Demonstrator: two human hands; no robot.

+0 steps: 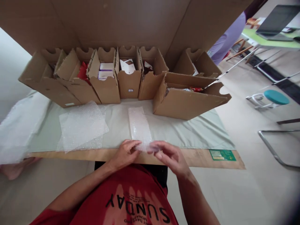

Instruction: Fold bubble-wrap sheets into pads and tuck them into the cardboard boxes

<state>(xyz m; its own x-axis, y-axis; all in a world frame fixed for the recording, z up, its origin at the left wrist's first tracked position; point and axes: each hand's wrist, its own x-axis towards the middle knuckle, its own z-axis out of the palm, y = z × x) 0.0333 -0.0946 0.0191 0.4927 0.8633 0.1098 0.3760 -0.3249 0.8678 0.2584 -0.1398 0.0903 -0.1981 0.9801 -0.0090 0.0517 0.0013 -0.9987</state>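
Observation:
A narrow strip of bubble wrap (140, 123) runs across the cloth toward me, its near end raised at the table's front edge. My left hand (126, 153) pinches the left side of that end between thumb and fingers. On the right side, my right hand (172, 156) grips it with bent fingers. Something small and purplish shows at the right fingertips, partly wrapped and too blurred to name. Left of the strip lie several loose bubble wrap sheets (82, 126), overlapping one another, apart from my hands.
Several cardboard bins (106, 90) with packaged items stand in a row along the back. One larger bin (187, 104) sits angled at the right. More bubble wrap (23, 125) hangs over the left edge. A green card (222, 155) lies at the front right corner. A teal stool (276, 97) stands beyond.

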